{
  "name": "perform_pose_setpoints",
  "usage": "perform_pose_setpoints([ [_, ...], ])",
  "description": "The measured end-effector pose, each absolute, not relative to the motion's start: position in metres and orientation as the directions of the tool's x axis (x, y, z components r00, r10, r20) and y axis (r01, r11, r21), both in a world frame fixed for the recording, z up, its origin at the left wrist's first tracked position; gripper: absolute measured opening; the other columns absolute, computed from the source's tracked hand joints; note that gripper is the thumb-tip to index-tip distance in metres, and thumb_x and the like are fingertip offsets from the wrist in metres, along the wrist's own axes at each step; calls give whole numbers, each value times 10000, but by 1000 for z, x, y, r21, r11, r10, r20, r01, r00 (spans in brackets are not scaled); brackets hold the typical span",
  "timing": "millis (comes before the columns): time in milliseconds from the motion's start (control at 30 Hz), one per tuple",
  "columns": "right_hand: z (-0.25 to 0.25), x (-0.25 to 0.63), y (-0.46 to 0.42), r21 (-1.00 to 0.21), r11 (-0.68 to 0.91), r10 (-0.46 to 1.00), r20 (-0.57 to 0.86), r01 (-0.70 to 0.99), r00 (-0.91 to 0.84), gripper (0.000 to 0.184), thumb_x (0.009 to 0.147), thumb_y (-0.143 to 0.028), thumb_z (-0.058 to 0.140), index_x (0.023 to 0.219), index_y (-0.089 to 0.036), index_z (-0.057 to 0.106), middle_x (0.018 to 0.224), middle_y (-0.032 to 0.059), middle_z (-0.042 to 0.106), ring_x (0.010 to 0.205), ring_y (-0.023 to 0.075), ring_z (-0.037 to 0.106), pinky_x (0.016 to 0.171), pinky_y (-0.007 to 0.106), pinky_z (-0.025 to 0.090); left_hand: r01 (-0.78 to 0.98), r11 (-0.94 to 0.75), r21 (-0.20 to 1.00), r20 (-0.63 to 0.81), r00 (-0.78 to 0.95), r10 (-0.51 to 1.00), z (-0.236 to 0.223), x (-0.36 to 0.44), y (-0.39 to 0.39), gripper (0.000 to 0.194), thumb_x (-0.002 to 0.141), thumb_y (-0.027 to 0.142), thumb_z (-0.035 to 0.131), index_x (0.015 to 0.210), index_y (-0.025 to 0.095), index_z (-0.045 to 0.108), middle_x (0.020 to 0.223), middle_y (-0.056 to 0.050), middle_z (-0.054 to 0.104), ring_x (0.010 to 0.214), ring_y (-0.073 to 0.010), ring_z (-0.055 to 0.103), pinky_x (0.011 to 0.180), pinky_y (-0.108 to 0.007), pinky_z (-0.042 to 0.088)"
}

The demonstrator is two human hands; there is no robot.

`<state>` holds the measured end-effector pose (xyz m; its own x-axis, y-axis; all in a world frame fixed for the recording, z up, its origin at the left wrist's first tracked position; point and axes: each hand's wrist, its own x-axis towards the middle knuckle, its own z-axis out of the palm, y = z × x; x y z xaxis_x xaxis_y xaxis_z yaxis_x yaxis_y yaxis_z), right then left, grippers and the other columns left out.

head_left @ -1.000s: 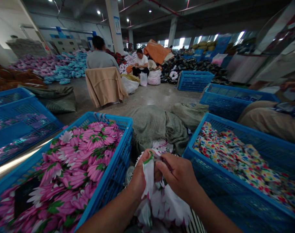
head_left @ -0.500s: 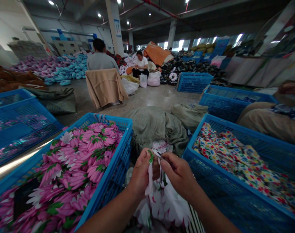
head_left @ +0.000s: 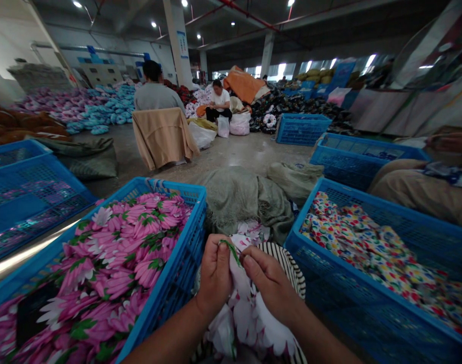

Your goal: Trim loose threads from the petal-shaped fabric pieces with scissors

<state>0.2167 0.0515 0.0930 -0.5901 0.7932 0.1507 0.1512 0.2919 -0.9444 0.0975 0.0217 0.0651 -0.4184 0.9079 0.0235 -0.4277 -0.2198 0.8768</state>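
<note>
In front of me, my left hand [head_left: 216, 275] pinches the green edge of a white, pink-tinged petal-shaped cloth piece [head_left: 241, 283], thumb and fingers closed. My right hand [head_left: 269, 278] is closed at the other side of that edge, its fingertips gripping the cloth. More white petal cloth [head_left: 274, 323] hangs below, over a black-and-white striped fabric [head_left: 286, 260]. To the left, a blue crate [head_left: 193, 258] is full of pink petal pieces [head_left: 120, 275] with green bits, and a dark flat object [head_left: 35, 308] lies among them.
At right stands a blue crate [head_left: 329, 290] of multicoloured printed cloth pieces [head_left: 371, 258]. Olive sacking [head_left: 246, 197] lies ahead between the crates. A person sits on a jacket-draped chair [head_left: 162, 136]; another person [head_left: 218, 103] sits farther back. A co-worker's knee [head_left: 413, 187] shows at right.
Both hands have lowered slightly, and the left has shifted a little left. The green edge now slants between the hands. More of the striped fabric shows behind my right hand.
</note>
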Motion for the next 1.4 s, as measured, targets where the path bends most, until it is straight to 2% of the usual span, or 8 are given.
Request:
perform_pose_setpoints([
  [100, 94, 215, 52, -957, 269, 784, 152, 110, -601, 350, 901, -412, 348, 667, -172, 448, 604, -29, 388, 572, 107, 371, 515, 216, 323, -188, -328, 926, 202, -488, 849, 63, 98, 20, 152, 818, 331, 519, 758, 199, 566, 694, 8, 522, 672, -135, 463, 676, -233, 357],
  [200, 94, 215, 52, -959, 264, 781, 151, 102, -606, 360, 900, -414, 347, 648, -172, 433, 594, -33, 371, 562, 105, 357, 513, 220, 308, -85, -354, 931, 279, -457, 844, 63, 100, 19, 155, 828, 318, 502, 761, 200, 578, 690, 4, 519, 669, -142, 468, 668, -238, 358],
  [433, 93, 214, 52, -965, 232, 795, 116, 123, -596, 386, 885, -424, 353, 582, -186, 347, 559, -38, 330, 536, 105, 319, 497, 233, 270, -40, -357, 933, 299, -466, 833, 63, 100, 19, 169, 839, 321, 480, 746, 206, 562, 678, 7, 506, 653, -144, 461, 649, -239, 356],
  [567, 89, 210, 52, -996, 84, 835, 50, 36, -547, 379, 864, -450, 386, 593, -188, 350, 565, -37, 337, 528, 102, 310, 487, 226, 281, 3, -352, 936, 314, -459, 831, 61, 98, 18, 164, 845, 290, 475, 741, 205, 569, 680, 7, 516, 651, -138, 458, 640, -229, 354],
  [700, 87, 208, 50, -1000, -22, 823, -7, -20, -568, 404, 841, -494, 413, 586, -188, 349, 536, -50, 304, 486, 91, 264, 444, 216, 235, 53, -349, 936, 335, -449, 829, 59, 98, 18, 166, 863, 289, 439, 767, 209, 549, 689, 10, 504, 656, -135, 465, 645, -230, 368],
  [1000, 90, 218, 58, -1000, 28, 770, 21, 0, -638, 392, 845, -481, 432, 602, -178, 377, 554, -50, 298, 501, 86, 253, 453, 216, 203, 136, -387, 912, 408, -392, 825, 51, 95, 19, 189, 880, 298, 403, 789, 189, 529, 717, 8, 504, 688, -128, 479, 675, -230, 379],
  [1267, 93, 224, 58, -993, 117, 771, 70, 32, -633, 402, 845, -449, 445, 561, -170, 392, 539, -43, 317, 508, 88, 273, 459, 218, 208, 89, -396, 914, 401, -334, 853, 52, 97, 19, 186, 893, 292, 370, 790, 191, 487, 701, 9, 461, 653, -123, 454, 629, -237, 372],
  [1400, 91, 224, 61, -999, -9, 829, 23, -54, -559, 400, 837, -489, 436, 604, -165, 451, 487, -65, 278, 447, 76, 211, 417, 212, 159, 77, -408, 910, 408, -348, 844, 52, 98, 19, 185, 894, 296, 366, 788, 194, 479, 689, 13, 460, 639, -121, 445, 628, -239, 366],
])
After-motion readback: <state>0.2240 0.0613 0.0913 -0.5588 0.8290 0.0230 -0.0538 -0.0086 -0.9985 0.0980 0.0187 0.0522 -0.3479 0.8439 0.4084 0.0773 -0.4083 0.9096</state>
